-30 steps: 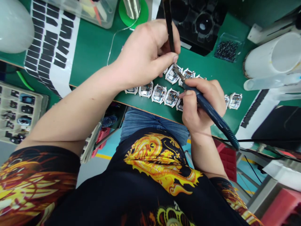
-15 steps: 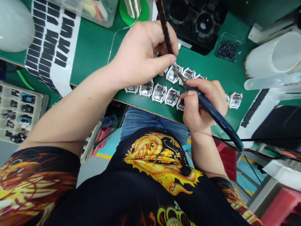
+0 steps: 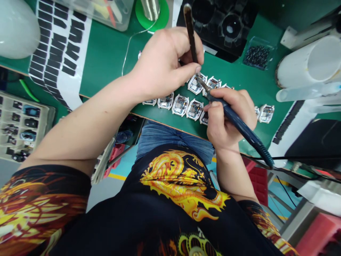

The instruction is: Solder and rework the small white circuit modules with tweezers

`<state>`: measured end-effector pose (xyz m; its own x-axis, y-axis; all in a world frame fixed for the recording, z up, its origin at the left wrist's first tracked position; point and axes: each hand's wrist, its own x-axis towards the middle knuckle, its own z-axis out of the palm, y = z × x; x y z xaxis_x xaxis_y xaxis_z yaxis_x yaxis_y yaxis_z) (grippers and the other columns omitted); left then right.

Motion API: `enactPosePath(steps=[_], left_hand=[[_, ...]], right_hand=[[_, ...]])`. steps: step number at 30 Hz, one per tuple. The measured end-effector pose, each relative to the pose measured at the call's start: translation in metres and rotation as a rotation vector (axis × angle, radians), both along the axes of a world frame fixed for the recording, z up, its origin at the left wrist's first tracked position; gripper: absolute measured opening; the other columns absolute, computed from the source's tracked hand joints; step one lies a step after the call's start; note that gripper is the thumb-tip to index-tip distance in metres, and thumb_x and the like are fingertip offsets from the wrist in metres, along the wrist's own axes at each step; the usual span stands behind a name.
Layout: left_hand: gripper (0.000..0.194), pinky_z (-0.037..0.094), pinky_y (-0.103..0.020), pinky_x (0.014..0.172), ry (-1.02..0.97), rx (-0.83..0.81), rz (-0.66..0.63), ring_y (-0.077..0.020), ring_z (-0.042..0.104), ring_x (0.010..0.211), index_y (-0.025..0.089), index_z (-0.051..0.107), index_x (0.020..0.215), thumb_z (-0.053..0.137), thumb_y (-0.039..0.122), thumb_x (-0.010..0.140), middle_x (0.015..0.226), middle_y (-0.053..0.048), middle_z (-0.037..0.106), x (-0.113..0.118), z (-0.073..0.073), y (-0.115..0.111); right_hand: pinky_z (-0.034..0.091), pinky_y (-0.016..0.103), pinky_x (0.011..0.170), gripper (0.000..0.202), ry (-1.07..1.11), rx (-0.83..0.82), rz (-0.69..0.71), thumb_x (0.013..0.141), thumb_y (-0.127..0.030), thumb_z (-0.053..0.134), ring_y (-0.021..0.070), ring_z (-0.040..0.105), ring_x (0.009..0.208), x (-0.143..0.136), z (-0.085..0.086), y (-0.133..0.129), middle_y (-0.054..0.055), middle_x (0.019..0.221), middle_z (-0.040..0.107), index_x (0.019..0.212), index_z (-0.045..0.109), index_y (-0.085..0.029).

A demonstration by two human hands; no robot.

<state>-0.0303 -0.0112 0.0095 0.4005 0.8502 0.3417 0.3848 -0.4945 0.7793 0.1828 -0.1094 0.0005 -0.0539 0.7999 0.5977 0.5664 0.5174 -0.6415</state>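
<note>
Fingers (image 3: 213, 105) near beads (image 3: 257, 57) in clear tray (image 3: 269, 44)

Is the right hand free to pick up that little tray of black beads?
Probably not as it stands: the right hand is closed around the soldering iron, its tip on a module. The bead tray itself lies uncovered beyond.

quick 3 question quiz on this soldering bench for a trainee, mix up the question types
1. True or false: the right hand holds the blue-handled soldering iron.
2. Which does the left hand grip? A) thin dark tool B) spool of solder wire C) white cylinder
3. Fill in: the small watch-like modules lie in a row on the ____ mat.

Key: 1 true. 2 A. 3 green.
</note>
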Motion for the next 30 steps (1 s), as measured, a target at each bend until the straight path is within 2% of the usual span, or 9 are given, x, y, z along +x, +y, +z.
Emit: enactPosePath(steps=[4, 10, 14, 18, 24, 27, 30], left_hand=[[0.008, 0.058, -0.041, 0.07, -0.022, -0.017, 0.004, -0.0226, 0.072, 0.084, 0.03, 0.077, 0.098, 0.073, 0.028, 0.091, 0.098, -0.006, 0.079, 0.0, -0.001, 0.0], [0.011, 0.056, -0.039, 0.067, -0.01, 0.0, -0.002, -0.023, 0.072, 0.084, 0.029, 0.076, 0.1, 0.073, 0.033, 0.089, 0.098, -0.006, 0.079, 0.001, -0.004, 0.001], [0.012, 0.057, -0.039, 0.065, -0.011, -0.014, 0.013, -0.0236, 0.073, 0.084, 0.03, 0.076, 0.1, 0.071, 0.032, 0.089, 0.096, -0.006, 0.079, 0.0, -0.006, 0.002], [0.014, 0.058, -0.04, 0.066, -0.021, -0.013, 0.006, -0.0242, 0.073, 0.084, 0.031, 0.075, 0.101, 0.071, 0.031, 0.088, 0.095, -0.005, 0.079, -0.001, -0.006, 0.003], [0.007, 0.056, -0.041, 0.06, -0.116, -0.084, -0.021, -0.0194, 0.073, 0.072, 0.033, 0.077, 0.1, 0.076, 0.031, 0.093, 0.091, -0.002, 0.077, 0.0, 0.003, -0.002], [0.006, 0.054, -0.041, 0.054, -0.186, -0.098, 0.027, -0.0165, 0.073, 0.064, 0.031, 0.078, 0.101, 0.08, 0.034, 0.096, 0.094, -0.001, 0.079, -0.002, 0.009, -0.006], [0.008, 0.054, -0.04, 0.053, -0.149, -0.087, 0.102, -0.0169, 0.073, 0.072, 0.034, 0.079, 0.106, 0.079, 0.041, 0.102, 0.096, 0.0, 0.081, -0.01, 0.014, -0.007]], right_hand=[[0.063, 0.041, 0.078, 0.018, 0.022, -0.011, 0.028, 0.109, -0.029, 0.064, 0.0188, 0.068, 0.082, 0.001, -0.001, -0.001, 0.001, 0.097, 0.079, 0.119, 0.079, -0.027], [0.065, 0.044, 0.087, 0.022, 0.021, -0.089, 0.036, 0.115, -0.037, 0.058, 0.0204, 0.072, 0.09, 0.002, -0.007, -0.001, 0.001, 0.098, 0.075, 0.123, 0.076, -0.03], [0.064, 0.042, 0.081, 0.018, -0.016, -0.003, 0.019, 0.11, -0.03, 0.062, 0.0199, 0.07, 0.086, -0.001, -0.003, 0.001, 0.002, 0.094, 0.079, 0.118, 0.078, -0.028], [0.063, 0.042, 0.078, 0.017, -0.014, 0.009, 0.009, 0.11, -0.029, 0.063, 0.0198, 0.069, 0.082, -0.002, 0.0, 0.001, 0.003, 0.094, 0.08, 0.116, 0.078, -0.027], [0.064, 0.044, 0.082, 0.021, 0.006, -0.057, -0.011, 0.113, -0.039, 0.059, 0.0214, 0.072, 0.084, 0.004, -0.005, -0.006, 0.001, 0.095, 0.078, 0.121, 0.077, -0.03], [0.064, 0.045, 0.083, 0.023, 0.019, -0.07, -0.015, 0.114, -0.042, 0.058, 0.0226, 0.071, 0.084, 0.005, -0.008, -0.008, 0.001, 0.094, 0.078, 0.122, 0.077, -0.032], [0.062, 0.044, 0.08, 0.02, 0.027, -0.03, -0.013, 0.113, -0.039, 0.059, 0.022, 0.07, 0.081, 0.004, -0.008, -0.007, 0.0, 0.089, 0.077, 0.12, 0.077, -0.032]])
